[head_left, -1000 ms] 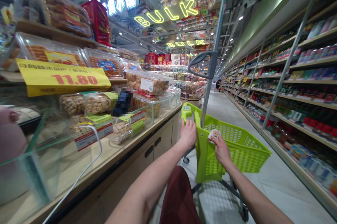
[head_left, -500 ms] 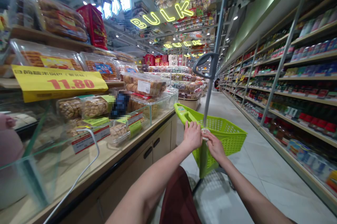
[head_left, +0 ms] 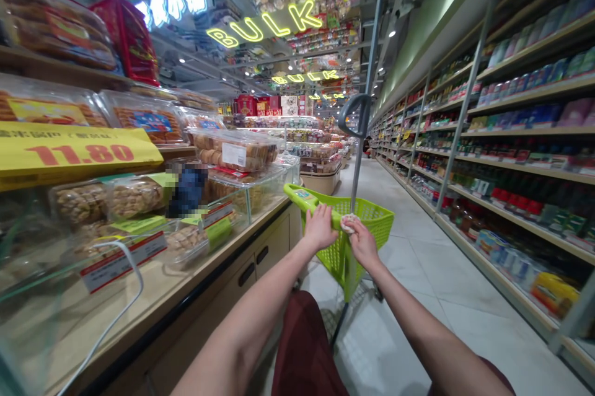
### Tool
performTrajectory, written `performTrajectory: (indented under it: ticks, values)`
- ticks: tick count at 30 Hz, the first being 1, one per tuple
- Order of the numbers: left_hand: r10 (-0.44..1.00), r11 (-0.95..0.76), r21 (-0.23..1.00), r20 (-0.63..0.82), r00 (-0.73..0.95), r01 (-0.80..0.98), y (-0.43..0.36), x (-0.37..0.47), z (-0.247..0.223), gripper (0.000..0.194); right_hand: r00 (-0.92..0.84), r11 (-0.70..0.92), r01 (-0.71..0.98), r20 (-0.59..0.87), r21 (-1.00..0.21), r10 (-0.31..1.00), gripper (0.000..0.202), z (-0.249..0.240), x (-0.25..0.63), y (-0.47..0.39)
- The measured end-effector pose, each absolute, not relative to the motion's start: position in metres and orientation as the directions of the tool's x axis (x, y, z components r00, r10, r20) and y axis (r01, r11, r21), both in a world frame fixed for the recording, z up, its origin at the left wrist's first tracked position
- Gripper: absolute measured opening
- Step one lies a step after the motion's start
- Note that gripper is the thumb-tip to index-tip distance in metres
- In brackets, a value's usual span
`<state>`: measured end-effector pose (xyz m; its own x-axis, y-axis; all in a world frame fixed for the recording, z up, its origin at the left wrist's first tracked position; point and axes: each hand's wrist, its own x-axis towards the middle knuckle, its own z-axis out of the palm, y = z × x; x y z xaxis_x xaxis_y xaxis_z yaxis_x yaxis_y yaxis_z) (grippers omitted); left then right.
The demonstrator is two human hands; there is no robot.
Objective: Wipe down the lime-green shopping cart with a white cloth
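A bright green plastic shopping cart (head_left: 379,222) stands in front of me, with a tall grey metal pole (head_left: 357,173) rising at its near side. My left hand (head_left: 320,228) is closed over the near rim of the cart, by its handle (head_left: 302,196). In the fingers of my right hand (head_left: 364,246) is a crumpled whitish cloth (head_left: 350,223). The cloth touches the green rim near the foot of the pole. A grey loop-shaped grip (head_left: 352,116) is fixed higher on the pole.
At left runs a glass-edged counter (head_left: 186,272) with packaged pastries (head_left: 235,151), a yellow price sign (head_left: 79,154) and a white cable (head_left: 137,284). Stocked shelves (head_left: 520,154) line the right. A tiled aisle floor (head_left: 409,297) stretches ahead.
My view has turned slightly right, so the counter and cart sit further left. My hands are a little further apart, and more of the cloth shows in my right hand.
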<state>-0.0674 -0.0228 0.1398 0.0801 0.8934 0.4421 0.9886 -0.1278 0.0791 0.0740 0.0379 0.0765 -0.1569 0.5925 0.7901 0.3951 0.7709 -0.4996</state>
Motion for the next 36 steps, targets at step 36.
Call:
performTrajectory:
  ticks: [36]
  values:
    - [0.912,-0.101,0.03,0.403,0.081,0.994,-0.002,-0.032,0.142,0.076,-0.112,0.484,0.728,0.612,-0.485,0.783,0.02,0.157,0.15,0.043]
